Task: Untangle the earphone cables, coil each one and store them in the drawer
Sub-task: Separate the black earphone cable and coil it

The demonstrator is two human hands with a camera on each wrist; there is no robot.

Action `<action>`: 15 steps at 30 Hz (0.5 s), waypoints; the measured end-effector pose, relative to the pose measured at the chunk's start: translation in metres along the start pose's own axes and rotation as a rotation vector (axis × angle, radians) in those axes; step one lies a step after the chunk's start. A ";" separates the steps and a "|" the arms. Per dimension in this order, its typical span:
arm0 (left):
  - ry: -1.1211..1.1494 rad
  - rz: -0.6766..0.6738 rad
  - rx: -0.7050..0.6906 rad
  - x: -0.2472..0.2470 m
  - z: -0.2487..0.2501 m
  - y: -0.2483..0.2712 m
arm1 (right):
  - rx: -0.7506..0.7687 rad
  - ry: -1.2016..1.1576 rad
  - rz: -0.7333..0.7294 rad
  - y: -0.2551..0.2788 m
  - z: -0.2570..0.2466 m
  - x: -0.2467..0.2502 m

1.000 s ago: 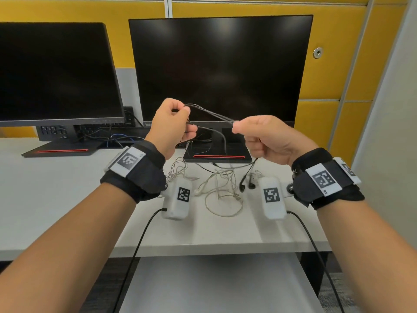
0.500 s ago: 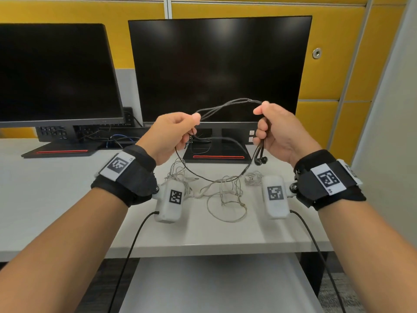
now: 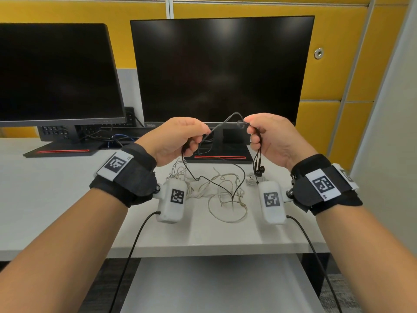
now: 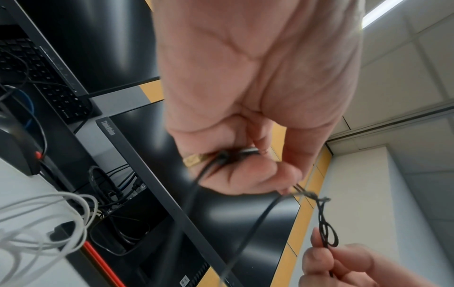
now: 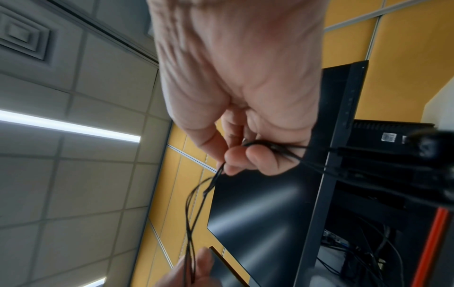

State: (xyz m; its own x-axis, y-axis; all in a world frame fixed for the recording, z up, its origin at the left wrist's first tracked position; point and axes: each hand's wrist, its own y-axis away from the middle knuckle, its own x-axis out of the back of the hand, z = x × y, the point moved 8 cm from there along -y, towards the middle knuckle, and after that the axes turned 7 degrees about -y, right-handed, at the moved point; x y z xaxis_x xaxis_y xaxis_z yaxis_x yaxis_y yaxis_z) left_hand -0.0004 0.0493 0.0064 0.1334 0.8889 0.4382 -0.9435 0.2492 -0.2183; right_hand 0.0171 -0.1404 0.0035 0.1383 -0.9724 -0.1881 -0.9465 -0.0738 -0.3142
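Both hands are raised above the desk and hold the black earphone cable (image 3: 228,119) between them. My left hand (image 3: 180,137) pinches one end of the short arched span, with more cable curled in its fingers (image 4: 245,174). My right hand (image 3: 266,136) pinches the other end (image 5: 221,167), and the black earbuds (image 3: 258,170) dangle below it. A long black loop hangs down onto the white earphone cable (image 3: 221,190), which lies tangled on the white desk (image 3: 56,188). The drawer is not in view.
Two dark monitors (image 3: 221,68) (image 3: 56,73) stand at the back on stands with red stripes. Power and data cables (image 3: 117,141) run behind them. A lower white surface (image 3: 214,285) shows under the desk's front edge. A grey wall (image 3: 392,109) rises at the right.
My hands have come closer together and lower, so the black cable span between them is shorter and arched. The earbuds now hang from my right hand above the desk.
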 end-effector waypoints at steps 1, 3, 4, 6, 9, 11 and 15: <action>-0.004 -0.011 0.004 -0.002 0.000 0.000 | 0.013 0.013 -0.021 0.001 0.000 -0.003; -0.011 -0.032 0.003 -0.005 -0.001 0.000 | 0.031 0.049 -0.051 0.003 0.000 -0.006; -0.024 -0.044 0.001 -0.007 -0.002 0.001 | 0.037 0.066 -0.058 0.004 0.000 -0.007; -0.081 -0.071 -0.003 -0.010 -0.004 0.002 | 0.047 0.081 -0.055 0.004 0.001 -0.007; -0.209 -0.093 0.011 -0.014 -0.008 0.005 | 0.070 0.070 -0.034 0.004 -0.001 -0.005; -0.271 -0.082 0.017 -0.014 -0.009 0.005 | 0.088 0.088 -0.041 0.005 -0.002 -0.005; -0.280 0.004 -0.018 -0.012 -0.005 0.004 | 0.103 0.206 -0.077 0.006 -0.001 -0.009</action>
State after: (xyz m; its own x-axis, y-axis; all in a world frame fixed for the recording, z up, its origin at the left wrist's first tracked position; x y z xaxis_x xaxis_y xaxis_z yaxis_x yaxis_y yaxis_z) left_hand -0.0045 0.0417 -0.0036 0.0385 0.7500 0.6603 -0.9380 0.2549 -0.2348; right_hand 0.0102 -0.1326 0.0046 0.1367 -0.9901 0.0306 -0.8992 -0.1370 -0.4155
